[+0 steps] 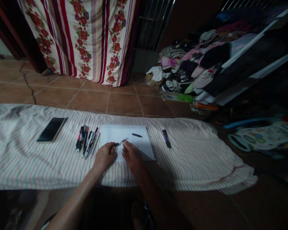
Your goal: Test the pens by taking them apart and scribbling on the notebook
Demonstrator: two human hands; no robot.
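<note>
My left hand (106, 155) is closed around the dark barrel of a pen taken apart (116, 144), its thin refill sticking out to the upper right. Close to the refill's tip, my right hand (131, 154) has its fingers curled in a pinch. Whatever is between them, if anything, is too small to make out. Both hands are over a spiral notebook (124, 129) with writing on its page. A loose dark pen piece (137, 135) lies on the page, above my right hand.
Several pens (87, 140) lie bunched left of the notebook, and two pens (166, 139) lie to its right. A phone (52, 129) rests farther left on the striped cloth (196, 150). Beyond are a floral curtain (91, 38) and a heap of clothes (189, 64).
</note>
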